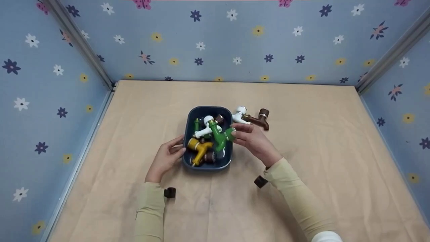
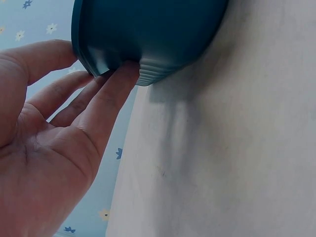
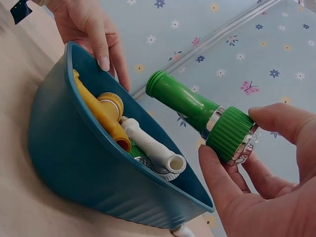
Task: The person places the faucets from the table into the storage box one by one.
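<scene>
A green plastic tap [image 1: 219, 137] is held over the dark blue bin [image 1: 230, 161] by my right hand [image 1: 253, 141]. Thumb and fingers pinch its ribbed green knob [image 3: 231, 133], as the right wrist view shows. My left hand [image 1: 166, 158] rests against the bin's left outer wall [image 2: 148, 29], its fingers fairly straight and touching near the rim. Inside the bin lie a yellow tap [image 1: 201, 149], a white tap [image 1: 205, 129] and other green and brown pieces, partly hidden under one another.
Beyond the bin's right side, a white tap [image 1: 240, 115] and a brown tap [image 1: 262, 119] lie on the beige cloth [image 1: 302, 134]. Flower-patterned blue panels [image 1: 215, 40] stand at the back and both sides.
</scene>
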The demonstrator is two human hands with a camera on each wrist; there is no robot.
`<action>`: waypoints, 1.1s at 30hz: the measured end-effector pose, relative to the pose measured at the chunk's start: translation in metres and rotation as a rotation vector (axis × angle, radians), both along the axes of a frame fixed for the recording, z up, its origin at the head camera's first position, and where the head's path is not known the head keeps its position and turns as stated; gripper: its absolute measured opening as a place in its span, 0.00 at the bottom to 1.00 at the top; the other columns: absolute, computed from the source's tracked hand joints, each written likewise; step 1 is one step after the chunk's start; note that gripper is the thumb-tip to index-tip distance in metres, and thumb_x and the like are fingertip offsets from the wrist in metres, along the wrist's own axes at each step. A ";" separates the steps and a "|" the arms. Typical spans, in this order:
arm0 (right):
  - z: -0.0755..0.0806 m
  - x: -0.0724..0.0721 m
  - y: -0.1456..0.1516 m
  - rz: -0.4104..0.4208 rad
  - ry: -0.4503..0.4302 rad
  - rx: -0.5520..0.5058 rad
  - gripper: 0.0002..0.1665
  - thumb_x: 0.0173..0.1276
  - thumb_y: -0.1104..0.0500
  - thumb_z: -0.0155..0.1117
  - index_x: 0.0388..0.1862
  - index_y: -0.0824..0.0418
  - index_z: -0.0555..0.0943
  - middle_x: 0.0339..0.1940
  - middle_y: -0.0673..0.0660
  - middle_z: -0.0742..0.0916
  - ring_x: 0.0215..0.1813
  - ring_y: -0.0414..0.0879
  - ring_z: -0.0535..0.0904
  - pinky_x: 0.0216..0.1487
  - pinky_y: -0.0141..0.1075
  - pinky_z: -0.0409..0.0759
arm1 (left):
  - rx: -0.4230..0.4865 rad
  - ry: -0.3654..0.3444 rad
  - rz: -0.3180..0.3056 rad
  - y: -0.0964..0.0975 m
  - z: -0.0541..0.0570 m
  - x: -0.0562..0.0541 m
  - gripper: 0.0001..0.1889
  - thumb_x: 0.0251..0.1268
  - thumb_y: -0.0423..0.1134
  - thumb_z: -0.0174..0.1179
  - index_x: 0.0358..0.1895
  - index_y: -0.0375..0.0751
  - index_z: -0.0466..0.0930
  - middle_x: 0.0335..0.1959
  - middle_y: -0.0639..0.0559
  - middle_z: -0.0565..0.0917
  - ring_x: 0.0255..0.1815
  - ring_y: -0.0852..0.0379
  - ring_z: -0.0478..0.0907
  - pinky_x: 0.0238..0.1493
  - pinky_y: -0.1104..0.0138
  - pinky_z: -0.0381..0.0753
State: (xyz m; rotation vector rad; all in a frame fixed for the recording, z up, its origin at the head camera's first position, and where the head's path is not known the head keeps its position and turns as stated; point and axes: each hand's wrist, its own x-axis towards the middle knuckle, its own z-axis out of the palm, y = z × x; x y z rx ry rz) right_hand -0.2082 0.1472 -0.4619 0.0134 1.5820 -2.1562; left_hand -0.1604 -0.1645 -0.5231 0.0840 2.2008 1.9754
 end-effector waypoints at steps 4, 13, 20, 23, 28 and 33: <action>0.000 0.000 -0.002 -0.002 -0.015 0.007 0.23 0.64 0.71 0.62 0.58 0.75 0.72 0.48 0.61 0.81 0.45 0.47 0.82 0.54 0.40 0.78 | 0.006 0.004 -0.002 0.000 0.000 0.000 0.27 0.68 0.27 0.56 0.70 0.39 0.66 0.59 0.36 0.73 0.56 0.43 0.75 0.45 0.65 0.81; -0.001 0.002 -0.008 0.012 -0.009 -0.004 0.26 0.65 0.73 0.60 0.61 0.79 0.68 0.46 0.59 0.81 0.43 0.46 0.81 0.53 0.41 0.79 | 0.008 0.016 -0.003 0.000 0.000 0.001 0.26 0.68 0.27 0.56 0.69 0.39 0.67 0.58 0.37 0.74 0.56 0.43 0.76 0.44 0.66 0.82; -0.004 0.004 -0.010 0.042 0.022 0.016 0.25 0.64 0.70 0.62 0.60 0.76 0.71 0.48 0.60 0.80 0.45 0.46 0.81 0.55 0.42 0.78 | 0.026 0.017 -0.012 0.000 0.000 0.000 0.27 0.67 0.28 0.57 0.69 0.38 0.66 0.59 0.35 0.73 0.56 0.41 0.75 0.46 0.67 0.81; -0.007 0.004 -0.010 0.057 0.038 0.039 0.27 0.64 0.69 0.63 0.60 0.77 0.70 0.49 0.59 0.81 0.45 0.46 0.81 0.55 0.42 0.78 | 0.047 0.010 -0.018 0.000 0.000 0.000 0.27 0.67 0.26 0.56 0.70 0.35 0.64 0.60 0.32 0.72 0.58 0.38 0.74 0.46 0.65 0.81; -0.007 0.005 -0.014 0.064 0.036 0.044 0.27 0.64 0.69 0.64 0.60 0.78 0.70 0.48 0.60 0.82 0.45 0.47 0.82 0.55 0.42 0.78 | 0.058 0.003 -0.023 0.000 0.000 -0.002 0.28 0.67 0.25 0.55 0.70 0.32 0.63 0.60 0.30 0.71 0.58 0.35 0.72 0.46 0.65 0.81; -0.006 0.006 -0.018 0.071 0.024 0.037 0.24 0.63 0.70 0.64 0.58 0.77 0.72 0.47 0.62 0.82 0.45 0.49 0.82 0.54 0.43 0.78 | 0.040 0.018 -0.012 0.000 -0.001 -0.001 0.27 0.67 0.27 0.56 0.69 0.36 0.65 0.59 0.33 0.73 0.57 0.38 0.74 0.45 0.68 0.80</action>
